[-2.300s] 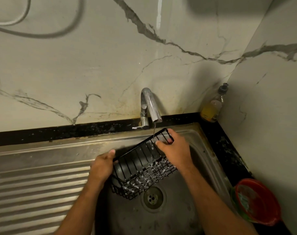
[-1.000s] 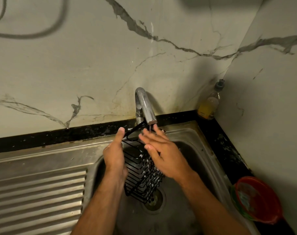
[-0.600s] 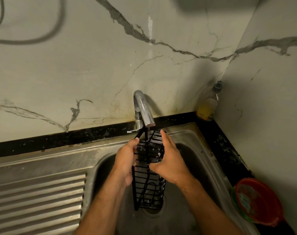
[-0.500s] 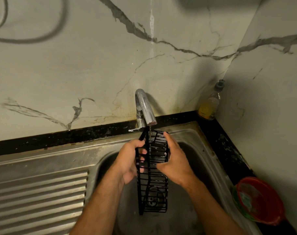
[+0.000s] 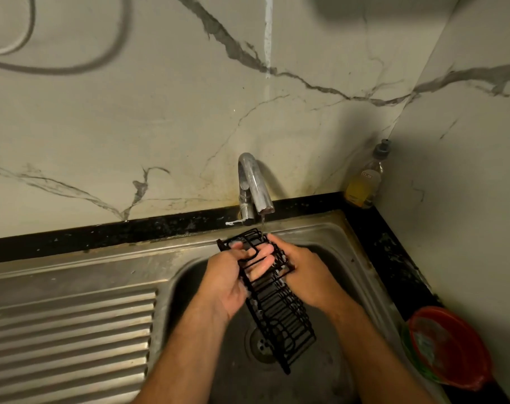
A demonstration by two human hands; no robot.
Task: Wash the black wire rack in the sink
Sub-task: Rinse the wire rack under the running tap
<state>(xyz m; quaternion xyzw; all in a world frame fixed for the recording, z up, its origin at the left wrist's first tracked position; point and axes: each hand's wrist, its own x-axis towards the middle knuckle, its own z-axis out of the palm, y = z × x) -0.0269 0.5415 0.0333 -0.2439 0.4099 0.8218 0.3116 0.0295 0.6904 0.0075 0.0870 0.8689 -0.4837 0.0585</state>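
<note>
One black wire rack (image 5: 277,310) hangs between our two hands over the steel sink (image 5: 364,258). Our left hand (image 5: 227,284) grips its upper end; our right hand (image 5: 303,275) clasps it too.

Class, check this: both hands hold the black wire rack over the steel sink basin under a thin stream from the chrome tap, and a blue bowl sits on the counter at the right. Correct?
One error. The head view shows the round plastic bowl is red, not blue. The rest stands.

Veined marble walls (image 5: 189,118) meet in a dim corner above a black counter (image 5: 102,237).
</note>
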